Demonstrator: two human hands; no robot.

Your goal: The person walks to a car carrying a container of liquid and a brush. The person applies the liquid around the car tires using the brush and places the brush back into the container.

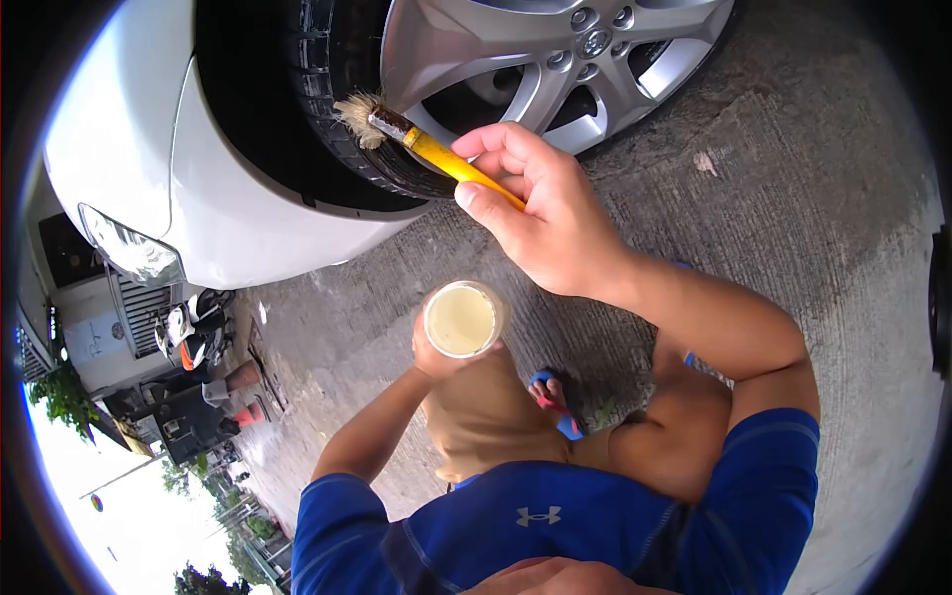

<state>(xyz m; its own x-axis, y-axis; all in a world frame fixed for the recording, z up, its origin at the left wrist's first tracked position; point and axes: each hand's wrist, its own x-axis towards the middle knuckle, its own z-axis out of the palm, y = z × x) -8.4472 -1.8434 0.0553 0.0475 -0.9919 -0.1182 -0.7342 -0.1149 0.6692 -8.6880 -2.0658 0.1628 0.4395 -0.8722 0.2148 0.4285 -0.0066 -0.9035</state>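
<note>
My right hand (531, 203) grips a paintbrush by its yellow handle (446, 159). The brush's pale, splayed bristles (359, 121) are at the black tire (332, 129); whether they press on the rubber or hover just over it, I cannot tell. A silver spoked wheel (535, 84) sits inside the tire. Lower down, my left hand (436, 355) is wrapped around a clear jar (462, 319), held with its mouth facing me. Pale yellowish liquid shows inside the jar.
The white car's bumper (268, 233) and headlight (134, 243) are at the left. Rough concrete ground (754, 218) lies below. My sandaled foot (555, 397) is beneath me. Farther back stand a parked motorcycle (193, 332) and a building (94, 347).
</note>
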